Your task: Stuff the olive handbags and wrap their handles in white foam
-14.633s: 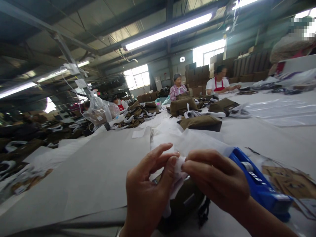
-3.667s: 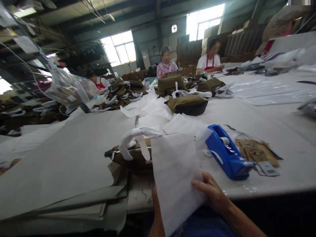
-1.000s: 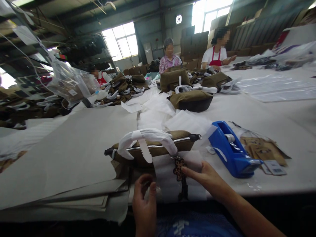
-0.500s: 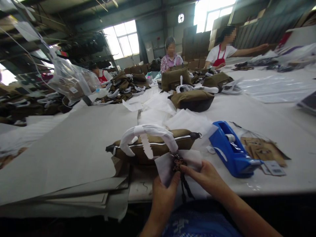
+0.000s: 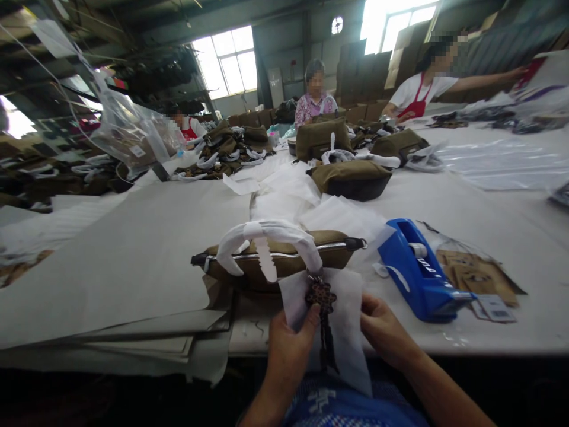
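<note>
An olive handbag (image 5: 338, 242) with a silver zip lies at the table's front, its handle (image 5: 280, 228) wrapped in white. From a ring at the handle's right end hangs a brown flower-shaped bag charm (image 5: 322, 296) with a dark tassel (image 5: 328, 350). A sheet of white tissue paper (image 5: 349, 308) lies behind the charm. My left hand (image 5: 291, 341) is closed, its thumb pressing the charm against the paper. At the sheet's right edge, my right hand (image 5: 386, 329) pinches the paper, fingertips partly hidden.
To the right stand a blue tape dispenser (image 5: 415, 270) and brown tags (image 5: 478, 273). Large pale sheets (image 5: 133, 255) are stacked on the left. Further back lie more olive bags (image 5: 351, 178) and loose white paper (image 5: 284, 190). Several people (image 5: 315, 101) work across the table.
My right hand has moved off the charm to the paper's right edge. The sheet is now spread lower behind the charm and tassel. My left thumb stays at the charm.
</note>
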Demonstrator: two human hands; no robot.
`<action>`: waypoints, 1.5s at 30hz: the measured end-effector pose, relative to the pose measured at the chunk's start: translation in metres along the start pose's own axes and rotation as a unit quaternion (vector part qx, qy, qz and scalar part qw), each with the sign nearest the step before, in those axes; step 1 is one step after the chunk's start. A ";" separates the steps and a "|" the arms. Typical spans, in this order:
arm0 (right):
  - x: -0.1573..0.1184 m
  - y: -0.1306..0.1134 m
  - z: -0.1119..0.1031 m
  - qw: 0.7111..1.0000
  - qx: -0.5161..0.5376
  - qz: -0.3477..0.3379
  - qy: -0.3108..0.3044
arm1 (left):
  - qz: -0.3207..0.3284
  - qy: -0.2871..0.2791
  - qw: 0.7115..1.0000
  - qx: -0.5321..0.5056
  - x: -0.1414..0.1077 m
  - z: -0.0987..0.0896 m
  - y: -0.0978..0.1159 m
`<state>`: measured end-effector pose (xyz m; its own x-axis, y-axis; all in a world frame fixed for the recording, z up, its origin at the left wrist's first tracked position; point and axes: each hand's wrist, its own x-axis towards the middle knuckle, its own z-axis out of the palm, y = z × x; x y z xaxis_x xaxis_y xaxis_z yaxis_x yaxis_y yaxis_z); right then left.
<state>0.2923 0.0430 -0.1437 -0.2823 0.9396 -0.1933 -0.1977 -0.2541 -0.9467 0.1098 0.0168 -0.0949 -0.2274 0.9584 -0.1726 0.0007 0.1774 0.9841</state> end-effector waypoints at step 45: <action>0.014 -0.016 0.063 0.920 -0.267 -0.239 0.161 | 0.268 0.093 0.854 0.435 -0.004 -0.013 -0.007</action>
<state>0.2322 0.0460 -0.1154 0.0259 0.9560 0.2924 0.2858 0.2732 -0.9185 0.0981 0.0085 -0.1004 -0.1169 0.9166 0.3824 0.8591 -0.0999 0.5020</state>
